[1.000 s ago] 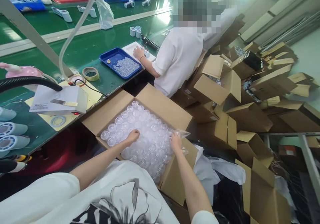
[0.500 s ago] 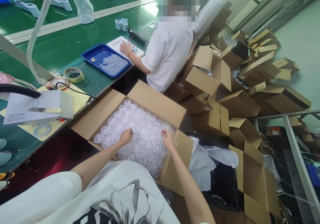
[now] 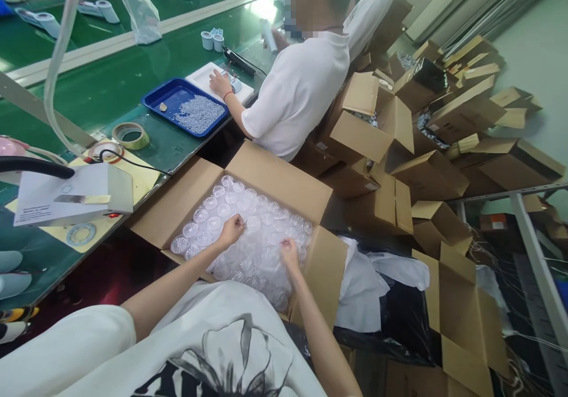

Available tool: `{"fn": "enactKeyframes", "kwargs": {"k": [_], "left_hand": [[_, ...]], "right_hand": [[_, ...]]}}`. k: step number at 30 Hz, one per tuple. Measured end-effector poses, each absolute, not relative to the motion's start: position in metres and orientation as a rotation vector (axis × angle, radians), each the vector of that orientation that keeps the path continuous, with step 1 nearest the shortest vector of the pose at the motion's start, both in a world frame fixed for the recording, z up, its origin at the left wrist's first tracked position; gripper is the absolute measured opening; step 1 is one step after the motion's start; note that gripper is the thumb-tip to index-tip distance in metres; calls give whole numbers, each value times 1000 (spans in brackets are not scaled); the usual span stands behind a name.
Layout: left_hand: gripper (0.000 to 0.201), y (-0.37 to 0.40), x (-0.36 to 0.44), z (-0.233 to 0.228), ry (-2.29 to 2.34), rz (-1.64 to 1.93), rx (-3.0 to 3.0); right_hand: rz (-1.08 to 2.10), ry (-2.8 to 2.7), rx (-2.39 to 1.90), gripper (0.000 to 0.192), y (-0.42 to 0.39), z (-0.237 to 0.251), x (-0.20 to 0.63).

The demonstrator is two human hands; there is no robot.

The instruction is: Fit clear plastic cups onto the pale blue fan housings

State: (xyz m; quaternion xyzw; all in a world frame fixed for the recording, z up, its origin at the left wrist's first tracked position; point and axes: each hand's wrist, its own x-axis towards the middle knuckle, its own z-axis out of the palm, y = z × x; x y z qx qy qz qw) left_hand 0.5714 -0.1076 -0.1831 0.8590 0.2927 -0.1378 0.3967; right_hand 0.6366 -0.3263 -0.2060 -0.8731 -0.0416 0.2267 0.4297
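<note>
- The left hand (image 3: 231, 230) rests curled on the clear plastic discs (image 3: 208, 219) packed in the open cardboard box (image 3: 284, 178), fingers pinched together on the clear wrap; whether it grips a single disc I cannot tell.
- The right hand (image 3: 288, 252) sits near it on the same layer, towards the box's right wall, fingers bunched closed on the wrap.
- The discs fill the box in close rows under a clear film, ribbed faces up; the box stands on the floor against the bench edge with its flaps spread.
- The surface to the left is a green workbench (image 3: 133, 77) with a pale strip running along it.
- On the bench: a blue tray (image 3: 160, 98) of small grey parts, two rolls of tape (image 3: 129, 135), a white boxy device (image 3: 75, 199) on a yellow mat, and a clear hose (image 3: 60, 60) hanging down.
- A co-worker in a white shirt (image 3: 297, 89) sits just beyond the box, one hand (image 3: 219, 83) on a white board beside the tray.
- To the right, a heap of brown cartons (image 3: 426, 166) crowds the floor, and white and black plastic sheeting (image 3: 377, 290) lies against the box's right side.
</note>
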Motion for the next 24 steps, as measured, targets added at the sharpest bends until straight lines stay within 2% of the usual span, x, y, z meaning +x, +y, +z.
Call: {"fn": "enactKeyframes", "kwargs": {"k": [4,9,18,24], "left_hand": [[28,-103,580,-190,695,-413,2160],[29,-97,579,-195,581,-476,2174],[29,-89,543,-197,356,-480,2201],[29,-115,559,-189,282,-347,2171]], "right_hand": [[854,-339,-2393,27,-311,-207,607],[953,-441,-2552,30,-295,-214,607],[792,-400,-2348,25,-317,-217,627],[588,-149,-2183,25,-343,-212,632]]}}
